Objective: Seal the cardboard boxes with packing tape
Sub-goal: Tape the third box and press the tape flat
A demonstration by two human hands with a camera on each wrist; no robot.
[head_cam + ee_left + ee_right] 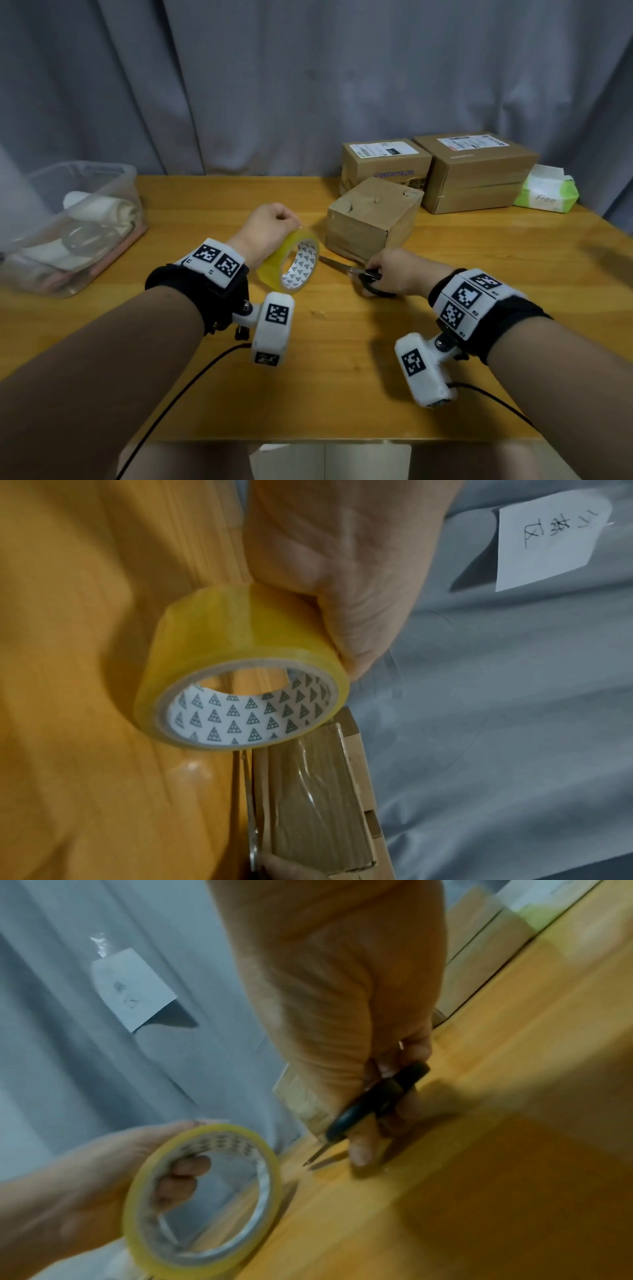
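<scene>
My left hand grips a yellow roll of packing tape above the wooden table; its fingers curl through the roll's core. The roll has a white core printed with small triangles. My right hand holds the black handles of a pair of scissors, whose blades lie on the table pointing left toward the roll. Just behind the scissors sits a small plain cardboard box with tape along its side. Two larger labelled boxes stand behind it.
A clear plastic bin with cloths and a glass dish stands at the table's left. A green pack of wipes lies at the far right. A grey curtain hangs behind, with a white paper note pinned to it.
</scene>
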